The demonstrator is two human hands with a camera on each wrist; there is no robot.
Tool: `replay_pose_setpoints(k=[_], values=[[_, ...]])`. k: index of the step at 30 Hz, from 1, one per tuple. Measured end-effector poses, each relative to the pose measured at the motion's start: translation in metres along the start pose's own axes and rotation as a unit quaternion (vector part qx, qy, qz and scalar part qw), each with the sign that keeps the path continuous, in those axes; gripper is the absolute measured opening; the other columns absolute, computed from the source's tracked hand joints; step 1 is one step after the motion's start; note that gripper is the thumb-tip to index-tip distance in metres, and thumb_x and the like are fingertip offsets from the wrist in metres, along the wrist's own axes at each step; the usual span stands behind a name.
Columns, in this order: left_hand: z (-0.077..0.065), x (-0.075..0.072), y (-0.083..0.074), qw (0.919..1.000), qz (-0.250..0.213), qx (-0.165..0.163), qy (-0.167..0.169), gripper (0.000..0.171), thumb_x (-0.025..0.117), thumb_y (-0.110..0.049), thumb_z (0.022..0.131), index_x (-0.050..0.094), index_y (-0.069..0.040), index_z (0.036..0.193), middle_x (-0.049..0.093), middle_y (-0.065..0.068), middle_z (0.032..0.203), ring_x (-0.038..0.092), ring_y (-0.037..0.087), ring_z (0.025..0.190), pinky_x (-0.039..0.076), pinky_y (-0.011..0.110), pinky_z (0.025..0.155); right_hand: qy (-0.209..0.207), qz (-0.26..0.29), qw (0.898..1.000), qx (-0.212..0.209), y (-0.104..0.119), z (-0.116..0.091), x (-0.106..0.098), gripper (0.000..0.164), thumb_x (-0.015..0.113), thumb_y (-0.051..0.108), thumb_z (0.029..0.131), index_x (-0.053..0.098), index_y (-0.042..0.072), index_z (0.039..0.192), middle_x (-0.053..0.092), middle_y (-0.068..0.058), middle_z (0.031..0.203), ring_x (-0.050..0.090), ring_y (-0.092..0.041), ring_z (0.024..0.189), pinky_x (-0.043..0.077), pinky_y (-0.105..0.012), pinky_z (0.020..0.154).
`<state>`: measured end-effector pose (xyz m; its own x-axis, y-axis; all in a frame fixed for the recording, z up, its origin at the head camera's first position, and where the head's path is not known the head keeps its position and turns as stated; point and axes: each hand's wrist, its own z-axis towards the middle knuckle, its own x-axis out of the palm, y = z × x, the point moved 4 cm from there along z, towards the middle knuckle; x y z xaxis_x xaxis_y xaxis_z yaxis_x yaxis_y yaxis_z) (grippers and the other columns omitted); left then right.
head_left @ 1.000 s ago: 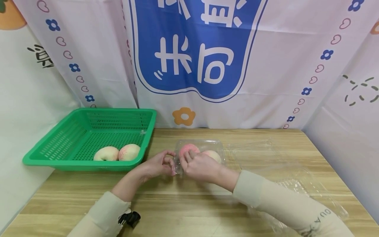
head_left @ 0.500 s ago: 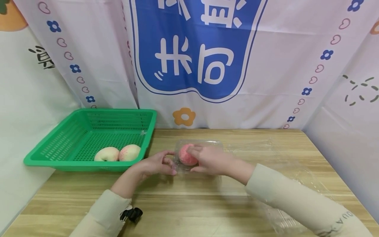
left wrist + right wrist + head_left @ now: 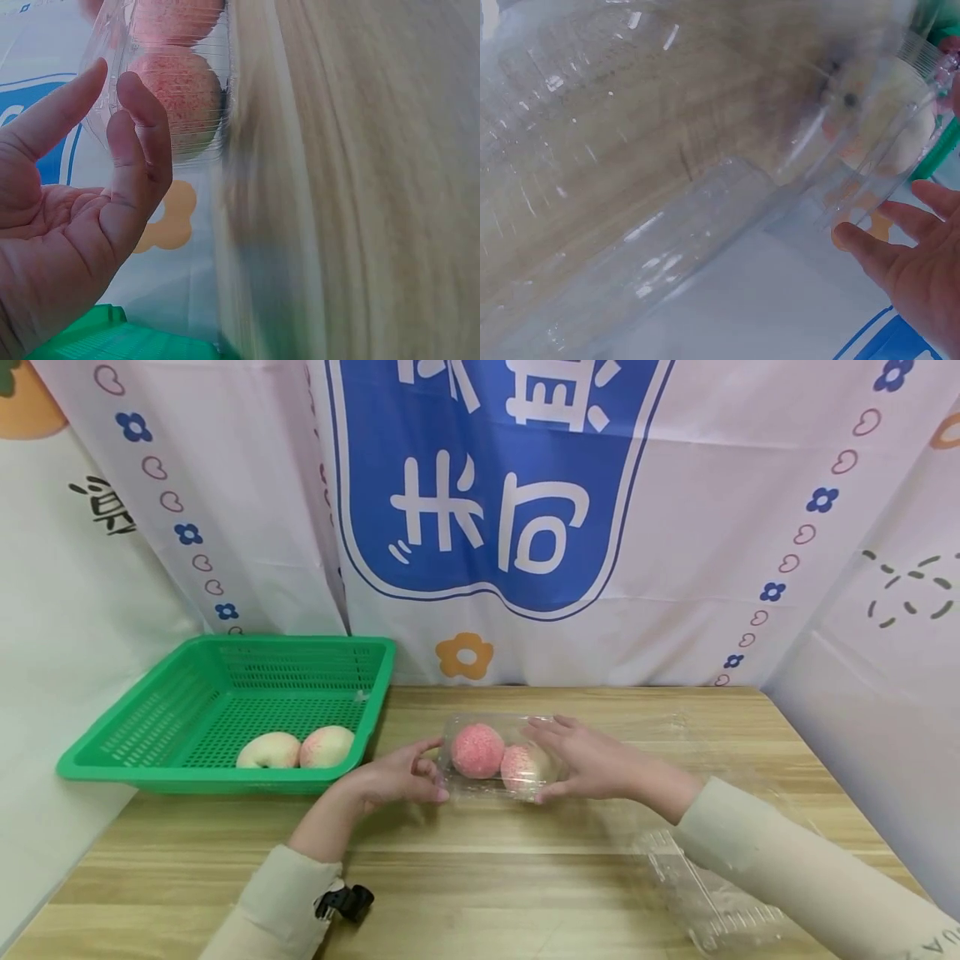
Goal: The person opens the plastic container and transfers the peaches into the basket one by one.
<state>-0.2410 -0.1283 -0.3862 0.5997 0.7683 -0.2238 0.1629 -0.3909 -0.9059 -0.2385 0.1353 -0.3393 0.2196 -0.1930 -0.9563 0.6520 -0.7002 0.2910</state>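
A clear plastic clamshell box [image 3: 483,790] lies on the table with its lid over two peaches. The deep pink peach [image 3: 477,751] is on the left, and the paler peach [image 3: 519,767] beside it on the right. At the box's left end, my left hand [image 3: 397,777] pinches the rim between thumb and bent fingers [image 3: 139,112]. My right hand [image 3: 588,762] spans the right end with fingers spread and fairly straight, fingertips [image 3: 847,234] right at the box's edge in the right wrist view.
A green plastic basket [image 3: 225,774] stands at the left with two pale peaches [image 3: 270,750] inside. More clear plastic packaging [image 3: 712,897] lies on the right, partly beneath my right forearm. Behind the wooden table [image 3: 480,893] hangs a printed curtain [image 3: 675,635].
My right hand has moved from the box's left front edge across the peaches to its right end, and its fingers have spread. The left hand stays at the left end.
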Motion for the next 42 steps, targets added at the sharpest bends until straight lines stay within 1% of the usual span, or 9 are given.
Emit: replay_pose_setpoints(k=[7, 15, 21, 27, 31, 33, 35, 39, 42], values=[[0.003, 0.001, -0.001, 0.9999, 0.010, 0.002, 0.000, 0.095, 0.071, -0.004, 0.087, 0.006, 0.000, 0.158, 0.060, 0.000, 0.081, 0.057, 0.014, 0.077, 0.048, 0.029, 0.079, 0.003, -0.011, 1.000, -0.004, 0.000, -0.001, 0.005, 0.090, 0.078, 0.045, 0.083, 0.039, 0.001, 0.150, 0.030, -0.023, 0.159, 0.028, -0.056, 0.143, 0.027, -0.062, 0.116], [0.003, 0.002, 0.001, 0.9995, 0.029, 0.011, -0.001, 0.094, 0.071, -0.005, 0.088, 0.007, 0.004, 0.157, 0.058, 0.000, 0.079, 0.055, 0.013, 0.074, 0.047, 0.028, 0.076, 0.011, -0.093, 0.995, -0.046, 0.003, 0.001, 0.010, 0.085, 0.074, 0.043, 0.084, 0.042, -0.005, 0.146, 0.040, -0.029, 0.152, 0.038, -0.061, 0.134, 0.038, -0.061, 0.109], [0.003, 0.001, 0.002, 0.9995, 0.026, 0.020, 0.001, 0.093, 0.070, -0.005, 0.089, 0.007, 0.004, 0.157, 0.058, 0.000, 0.077, 0.056, 0.014, 0.073, 0.047, 0.029, 0.074, 0.019, -0.132, 0.989, -0.071, 0.006, 0.001, 0.011, 0.079, 0.067, 0.042, 0.089, 0.043, -0.008, 0.145, 0.043, -0.031, 0.148, 0.041, -0.055, 0.135, 0.041, -0.057, 0.108], [0.003, 0.003, 0.001, 0.9992, 0.026, 0.029, 0.009, 0.092, 0.068, -0.003, 0.090, 0.005, 0.006, 0.156, 0.057, 0.000, 0.075, 0.057, 0.015, 0.073, 0.047, 0.030, 0.074, 0.018, -0.194, 0.974, -0.112, 0.015, 0.003, 0.008, 0.070, 0.065, 0.035, 0.088, 0.050, -0.010, 0.138, 0.053, -0.032, 0.139, 0.052, -0.047, 0.130, 0.048, -0.050, 0.104], [0.002, 0.005, -0.001, 0.9990, 0.028, 0.034, 0.010, 0.091, 0.068, -0.002, 0.090, 0.006, 0.007, 0.156, 0.058, 0.000, 0.074, 0.056, 0.015, 0.073, 0.046, 0.030, 0.074, 0.002, -0.243, 0.960, -0.141, 0.018, 0.003, 0.011, 0.060, 0.061, 0.027, 0.086, 0.054, -0.010, 0.134, 0.061, -0.030, 0.130, 0.059, -0.042, 0.123, 0.055, -0.045, 0.094], [0.002, 0.005, -0.001, 0.9989, 0.030, 0.034, 0.009, 0.091, 0.068, -0.002, 0.090, 0.007, 0.007, 0.156, 0.059, -0.001, 0.074, 0.056, 0.015, 0.072, 0.046, 0.030, 0.073, 0.001, -0.250, 0.958, -0.143, 0.019, 0.003, 0.013, 0.059, 0.060, 0.022, 0.084, 0.054, -0.010, 0.133, 0.061, -0.030, 0.129, 0.060, -0.042, 0.122, 0.056, -0.045, 0.094], [0.002, 0.005, -0.001, 0.9988, 0.033, 0.034, 0.008, 0.090, 0.068, -0.002, 0.090, 0.007, 0.007, 0.156, 0.059, -0.001, 0.073, 0.056, 0.015, 0.072, 0.046, 0.030, 0.073, 0.009, -0.250, 0.958, -0.137, 0.020, 0.002, 0.014, 0.059, 0.060, 0.018, 0.083, 0.052, -0.011, 0.134, 0.060, -0.031, 0.130, 0.059, -0.043, 0.123, 0.055, -0.046, 0.095], [0.003, 0.003, 0.000, 0.9987, 0.032, 0.040, 0.005, 0.090, 0.068, -0.002, 0.089, 0.007, 0.007, 0.156, 0.059, -0.001, 0.072, 0.056, 0.015, 0.071, 0.046, 0.030, 0.072, 0.041, -0.213, 0.971, -0.103, 0.020, 0.003, 0.014, 0.063, 0.061, 0.012, 0.082, 0.047, -0.011, 0.140, 0.053, -0.033, 0.138, 0.052, -0.045, 0.131, 0.047, -0.048, 0.105], [0.003, 0.003, 0.000, 0.9985, 0.030, 0.045, 0.008, 0.090, 0.068, -0.002, 0.090, 0.007, 0.007, 0.156, 0.059, -0.001, 0.072, 0.059, 0.016, 0.073, 0.048, 0.030, 0.075, 0.042, -0.199, 0.974, -0.100, 0.020, 0.003, 0.013, 0.063, 0.061, 0.009, 0.082, 0.048, -0.010, 0.140, 0.053, -0.032, 0.139, 0.052, -0.043, 0.132, 0.047, -0.048, 0.106]])
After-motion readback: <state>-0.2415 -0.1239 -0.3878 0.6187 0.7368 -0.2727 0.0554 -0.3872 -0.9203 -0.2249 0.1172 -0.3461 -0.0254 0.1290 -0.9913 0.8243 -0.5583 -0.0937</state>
